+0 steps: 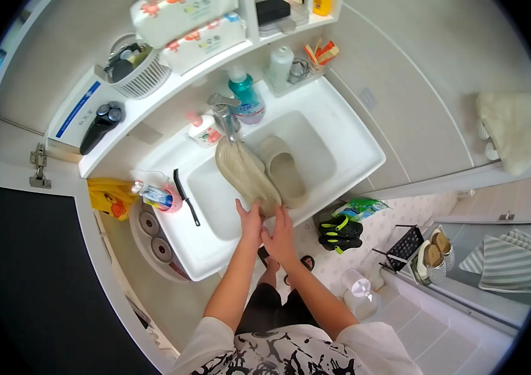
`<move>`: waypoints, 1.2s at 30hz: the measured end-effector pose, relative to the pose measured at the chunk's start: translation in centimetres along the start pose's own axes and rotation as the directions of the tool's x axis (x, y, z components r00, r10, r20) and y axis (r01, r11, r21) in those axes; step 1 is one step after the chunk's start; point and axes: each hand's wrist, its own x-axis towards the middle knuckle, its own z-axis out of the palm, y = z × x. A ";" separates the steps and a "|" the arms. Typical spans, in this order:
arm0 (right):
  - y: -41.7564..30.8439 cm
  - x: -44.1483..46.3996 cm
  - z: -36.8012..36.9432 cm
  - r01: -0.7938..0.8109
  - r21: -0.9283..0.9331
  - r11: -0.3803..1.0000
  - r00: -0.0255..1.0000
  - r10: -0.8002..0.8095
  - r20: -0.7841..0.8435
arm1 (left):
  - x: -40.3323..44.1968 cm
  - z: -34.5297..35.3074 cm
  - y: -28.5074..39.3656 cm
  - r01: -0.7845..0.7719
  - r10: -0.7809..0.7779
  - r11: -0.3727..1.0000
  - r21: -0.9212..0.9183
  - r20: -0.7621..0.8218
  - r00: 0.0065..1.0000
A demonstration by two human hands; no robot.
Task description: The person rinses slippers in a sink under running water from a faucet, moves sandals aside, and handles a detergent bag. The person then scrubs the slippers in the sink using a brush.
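A beige slipper (247,174) is tilted under the faucet (223,107), its sole turned up. My left hand (250,221) grips its near end from the left. At the right side of that same end, my right hand (279,234) is closed around the edge, fingertips partly hidden. The second beige slipper (285,172) rests in the sink basin (318,147), opening upward, beside the held one. Whether water runs from the spout is hard to make out. A black brush (185,197) lies on the sink's left rim.
Behind the basin stand a pump bottle (205,130) and a teal bottle (248,100). A pink cup (170,200) with tubes sits on the left rim. Above is a shelf holding a shaver (101,128) and a basket (140,75). Black shoes (340,234) are on the floor at right.
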 end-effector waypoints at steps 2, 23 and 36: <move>-0.7 0.9 0.8 -0.042 -0.010 0.999 0.999 0.041 -0.029 | 1.2 -0.5 -0.4 0.010 -0.010 1.000 -0.017 -0.024 1.000; -2.6 2.9 -3.7 -0.625 0.758 0.184 0.702 0.557 0.443 | -7.4 -5.1 2.8 0.164 -0.101 0.961 -0.221 0.270 0.957; -5.2 2.5 -3.4 -0.213 0.378 0.901 0.948 0.098 0.301 | -7.4 -3.1 3.2 0.092 -0.086 0.996 -0.014 0.246 0.965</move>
